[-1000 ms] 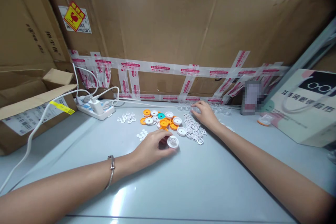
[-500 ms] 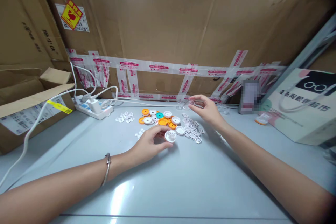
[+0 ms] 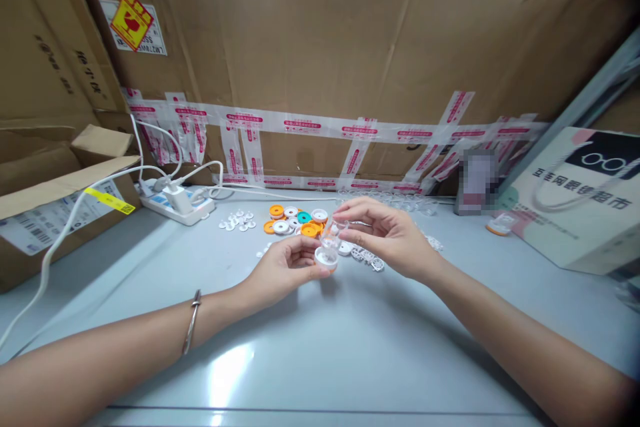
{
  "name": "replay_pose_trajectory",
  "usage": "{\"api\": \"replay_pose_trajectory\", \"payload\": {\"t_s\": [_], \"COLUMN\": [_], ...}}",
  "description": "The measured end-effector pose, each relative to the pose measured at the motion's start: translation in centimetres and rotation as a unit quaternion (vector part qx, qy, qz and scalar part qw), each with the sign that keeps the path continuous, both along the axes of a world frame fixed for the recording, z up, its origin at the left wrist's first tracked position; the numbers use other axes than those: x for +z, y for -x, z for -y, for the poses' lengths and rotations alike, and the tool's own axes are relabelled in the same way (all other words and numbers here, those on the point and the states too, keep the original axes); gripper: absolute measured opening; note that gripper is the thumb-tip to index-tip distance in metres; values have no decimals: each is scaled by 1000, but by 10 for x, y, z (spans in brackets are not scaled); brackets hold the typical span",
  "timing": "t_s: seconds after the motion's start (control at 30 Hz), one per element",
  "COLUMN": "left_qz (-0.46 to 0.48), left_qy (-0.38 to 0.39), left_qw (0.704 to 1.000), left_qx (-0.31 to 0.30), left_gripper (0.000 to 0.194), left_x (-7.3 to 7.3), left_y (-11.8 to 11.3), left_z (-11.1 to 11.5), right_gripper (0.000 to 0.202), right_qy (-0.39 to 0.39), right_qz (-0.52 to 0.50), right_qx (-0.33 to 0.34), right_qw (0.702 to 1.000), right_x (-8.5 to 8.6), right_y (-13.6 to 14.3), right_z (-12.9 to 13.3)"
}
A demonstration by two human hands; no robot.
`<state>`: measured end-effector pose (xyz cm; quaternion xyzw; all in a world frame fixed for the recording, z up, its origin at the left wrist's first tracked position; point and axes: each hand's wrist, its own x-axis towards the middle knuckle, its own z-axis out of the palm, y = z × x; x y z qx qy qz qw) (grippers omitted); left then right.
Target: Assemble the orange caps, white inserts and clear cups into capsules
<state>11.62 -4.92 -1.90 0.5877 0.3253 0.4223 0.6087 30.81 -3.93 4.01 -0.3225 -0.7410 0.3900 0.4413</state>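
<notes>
Between the thumb and fingers of my left hand (image 3: 287,261) is a round white-and-orange cap (image 3: 326,260), its white side up. My right hand (image 3: 390,235) pinches a small clear plastic cup (image 3: 334,233) just above that cap; whether the two touch I cannot tell. Behind my hands lies a pile of round orange, white and teal caps (image 3: 304,217). White spoked plastic discs (image 3: 369,257) lie partly hidden under my right hand. Small white stemmed pieces (image 3: 239,221) are spread to the left. More clear cups (image 3: 407,202) stand along the back.
A white power strip (image 3: 185,208) with cables sits at the back left, beside an open cardboard box (image 3: 65,213). A large taped carton (image 3: 300,47) walls off the back. At the right are a paper bag (image 3: 580,200) and an orange-based clear piece (image 3: 501,223).
My right hand has come from the back row toward me and to the left, bringing a clear cup over the cap. My left hand stays almost in place, still holding the cap.
</notes>
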Motion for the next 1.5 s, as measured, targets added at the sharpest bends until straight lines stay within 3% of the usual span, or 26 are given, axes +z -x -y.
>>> {"api": "replay_pose_trajectory", "payload": {"t_s": [0.3,0.9,1.33,1.5], "left_qz": [-1,-45,-30,-47], "left_qy": [-22,-61,-12,-17], "left_qw": [1000,997,999,999], "left_qx": [2,-8,-23,9], "left_gripper": [29,31,41,39], "left_x": [1,1,-7,-10], "left_y": [1,3,5,3], "left_z": [1,1,-4,-4], "right_gripper": [16,13,11,9], "right_qy": [31,11,31,29], "right_qz": [10,28,19,14], "right_qx": [24,32,13,13], "right_qw": [999,999,999,999], "right_x": [-7,-10,-20,-23], "right_y": [3,5,6,8], "right_z": [2,4,3,0]}}
